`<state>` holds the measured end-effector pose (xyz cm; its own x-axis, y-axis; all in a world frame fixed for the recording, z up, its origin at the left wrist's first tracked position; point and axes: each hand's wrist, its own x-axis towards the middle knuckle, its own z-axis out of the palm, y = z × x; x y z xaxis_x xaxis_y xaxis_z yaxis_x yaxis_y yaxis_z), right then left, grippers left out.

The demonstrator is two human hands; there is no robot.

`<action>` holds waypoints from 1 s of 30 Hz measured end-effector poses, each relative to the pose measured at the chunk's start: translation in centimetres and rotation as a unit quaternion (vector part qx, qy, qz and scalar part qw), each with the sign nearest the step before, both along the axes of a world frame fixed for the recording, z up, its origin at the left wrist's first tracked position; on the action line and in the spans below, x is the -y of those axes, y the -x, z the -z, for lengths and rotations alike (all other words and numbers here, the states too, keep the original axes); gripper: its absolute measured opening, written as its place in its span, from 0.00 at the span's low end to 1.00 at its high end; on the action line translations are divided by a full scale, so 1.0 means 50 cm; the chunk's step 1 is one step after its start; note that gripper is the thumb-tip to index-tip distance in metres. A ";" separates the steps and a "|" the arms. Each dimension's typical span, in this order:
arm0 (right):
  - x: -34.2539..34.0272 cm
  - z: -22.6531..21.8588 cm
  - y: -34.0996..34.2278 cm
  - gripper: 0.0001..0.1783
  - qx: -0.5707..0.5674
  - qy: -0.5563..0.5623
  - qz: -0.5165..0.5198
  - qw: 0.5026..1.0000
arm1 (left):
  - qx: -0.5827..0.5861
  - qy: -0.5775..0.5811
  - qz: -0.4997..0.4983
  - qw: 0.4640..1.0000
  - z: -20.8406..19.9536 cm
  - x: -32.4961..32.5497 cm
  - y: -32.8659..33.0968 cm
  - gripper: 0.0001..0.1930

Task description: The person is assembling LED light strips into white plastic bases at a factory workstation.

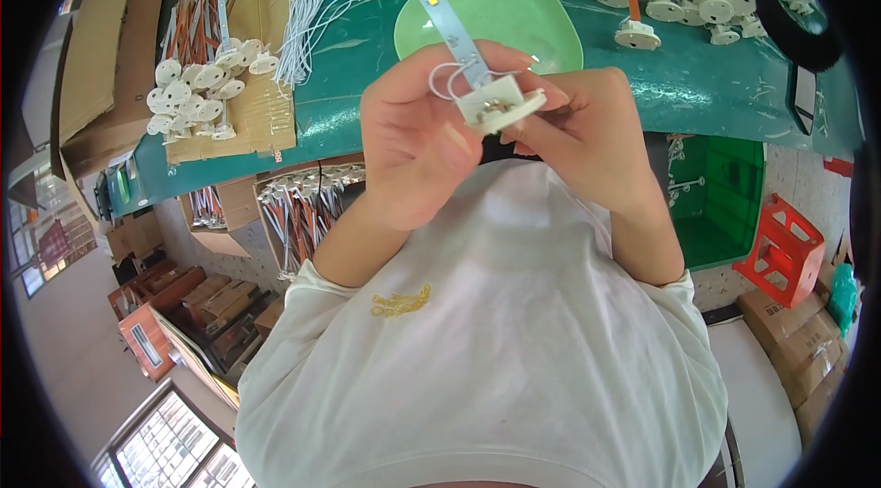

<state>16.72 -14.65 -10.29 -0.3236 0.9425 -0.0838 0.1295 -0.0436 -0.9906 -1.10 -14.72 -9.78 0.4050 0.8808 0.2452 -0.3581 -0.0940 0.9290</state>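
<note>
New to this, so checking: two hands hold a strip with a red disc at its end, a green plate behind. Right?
Not quite: the head view shows a white disc, not red. The left hand and right hand do hold the strip, green plate behind.

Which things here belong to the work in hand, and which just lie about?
Likely the work: LED strip, white end piece between left hand and right hand; white-ended strips; white wires.

Likely just lying about: red stool; cardboard boxes.

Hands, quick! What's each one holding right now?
Left hand: curled closed, holding the light strip near its end.
Right hand: closed, pinching the round white disc.
</note>
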 end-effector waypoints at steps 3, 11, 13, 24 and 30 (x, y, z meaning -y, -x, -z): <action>0.011 0.005 0.001 0.04 -0.054 -0.042 0.016 0.997 | 0.169 0.048 0.033 0.984 0.015 -0.007 -0.006 0.38; 0.032 0.038 0.013 0.09 -0.161 -0.149 0.109 0.970 | 0.274 0.036 0.101 0.956 0.016 -0.025 -0.012 0.38; 0.036 0.043 0.018 0.08 -0.165 -0.153 0.110 0.968 | 0.292 0.047 0.098 0.950 0.017 -0.024 -0.020 0.38; 0.030 0.026 -0.013 0.10 -0.035 -0.454 0.226 0.862 | 0.233 0.058 -0.031 0.970 0.007 -0.005 -0.055 0.30; -0.002 0.027 0.014 0.11 -0.042 -0.566 0.237 0.788 | 0.221 0.063 -0.012 0.973 0.010 0.014 -0.086 0.30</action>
